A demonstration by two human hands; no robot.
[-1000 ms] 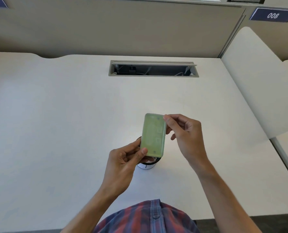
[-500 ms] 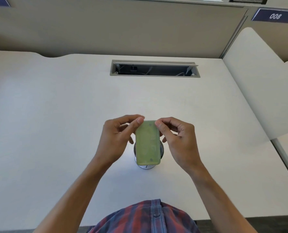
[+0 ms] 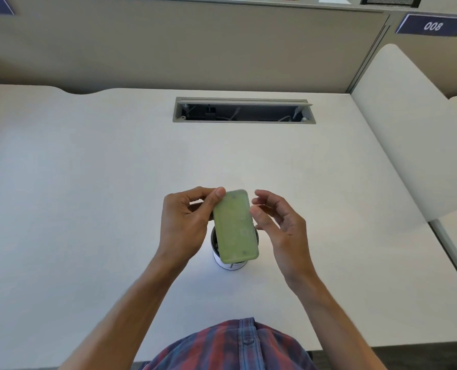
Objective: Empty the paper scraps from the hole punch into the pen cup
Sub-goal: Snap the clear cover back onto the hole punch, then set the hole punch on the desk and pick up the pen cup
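Observation:
The hole punch [image 3: 235, 227] shows its flat green underside to me and hangs directly over the pen cup [image 3: 231, 264], a small round white-walled cup on the desk that it mostly hides. My left hand [image 3: 186, 222] grips the punch's upper left edge, thumb on the green face. Just right of the punch, my right hand [image 3: 278, 225] has loosely bent fingers, its thumb close to or touching the right edge. No paper scraps are visible.
The white desk [image 3: 88, 209] spreads wide on both sides. A recessed cable tray [image 3: 244, 110] with wires lies at the back centre. A beige partition wall rises behind, and a white side panel [image 3: 408, 145] slants at the right.
My right hand has let go of the punch's top corner and spread its fingers beside it. The punch has tilted slightly, its lower end swinging right over the cup. My left hand keeps its grip.

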